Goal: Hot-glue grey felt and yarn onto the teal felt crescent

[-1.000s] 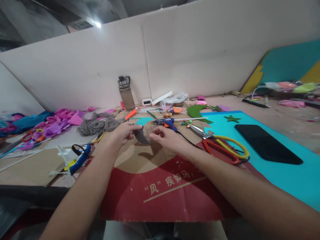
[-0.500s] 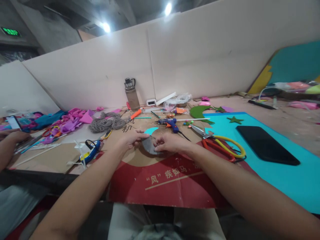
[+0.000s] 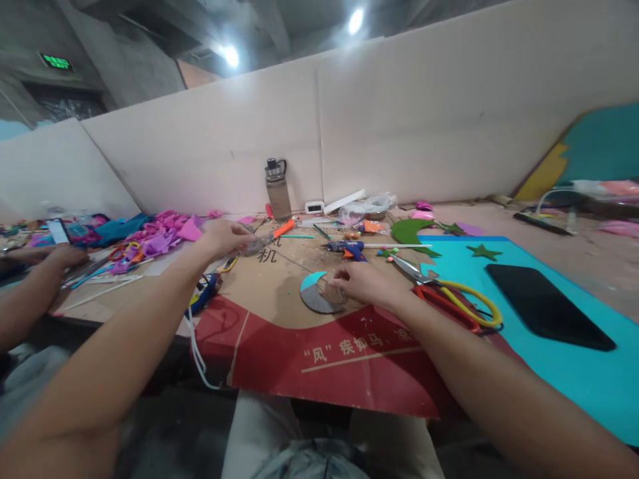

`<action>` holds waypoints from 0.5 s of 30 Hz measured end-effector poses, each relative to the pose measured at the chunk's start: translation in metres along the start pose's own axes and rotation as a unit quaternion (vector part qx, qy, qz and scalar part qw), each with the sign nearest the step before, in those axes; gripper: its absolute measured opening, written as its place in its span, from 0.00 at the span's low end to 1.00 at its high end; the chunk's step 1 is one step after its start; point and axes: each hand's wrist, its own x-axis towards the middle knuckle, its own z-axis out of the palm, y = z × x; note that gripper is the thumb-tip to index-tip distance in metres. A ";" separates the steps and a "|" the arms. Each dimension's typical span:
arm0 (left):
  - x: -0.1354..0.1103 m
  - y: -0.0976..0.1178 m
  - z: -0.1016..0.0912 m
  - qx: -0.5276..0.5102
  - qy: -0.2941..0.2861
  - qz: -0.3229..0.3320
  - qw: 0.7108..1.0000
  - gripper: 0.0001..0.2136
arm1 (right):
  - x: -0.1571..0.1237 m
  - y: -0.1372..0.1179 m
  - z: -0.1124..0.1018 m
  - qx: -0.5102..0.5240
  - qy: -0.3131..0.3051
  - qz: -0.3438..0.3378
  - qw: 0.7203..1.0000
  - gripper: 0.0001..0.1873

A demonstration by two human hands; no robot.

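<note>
Crescent (image 3: 309,293): part turquoise, part grey, on or just above my cardboard sheet (image 3: 249,286), midway between its left and right edges, beyond the red band along the near edge.
Right hand (image 3: 349,283): my fingertips are pinched at the crescent's right side; too loose a pinch could let it twist.
Left hand (image 3: 232,239): reaching toward the sheet's far left corner, fingers bent over the grey yarn (image 3: 247,247) (blurred, so I cannot tell whether they grip it).
Thin strand (image 3: 294,261): it runs slantwise from near the yarn toward the crescent. A hard tug might drag the crescent or slacken any wrapping; a tangle in the heap could cause that.
Orange-handled tool (image 3: 283,229): just beside the yarn, so the strand could catch on it.
Glue gun (image 3: 352,249): near the sheet's far edge, just beyond my right knuckles. If hot (I cannot tell), a careless reach could burn me.
Scissors (image 3: 430,282): across the sheet's right edge, beside my forearm; a sideways sweep could knock them into the phone (image 3: 546,306).
White cord (image 3: 197,352): hanging by the sheet's left edge, where my left arm might snag it.
</note>
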 end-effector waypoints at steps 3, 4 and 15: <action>0.007 -0.009 -0.017 0.070 0.003 0.027 0.997 0.05 | -0.002 -0.010 -0.001 0.010 0.026 0.009 1.000 0.13; 0.011 -0.013 -0.023 0.101 0.003 0.041 0.994 0.04 | -0.004 -0.015 -0.003 0.014 0.032 0.008 0.999 0.13; 0.080 -0.066 -0.079 0.365 -0.082 0.113 0.920 0.05 | 0.004 -0.062 -0.023 -0.007 0.013 -0.036 0.999 0.10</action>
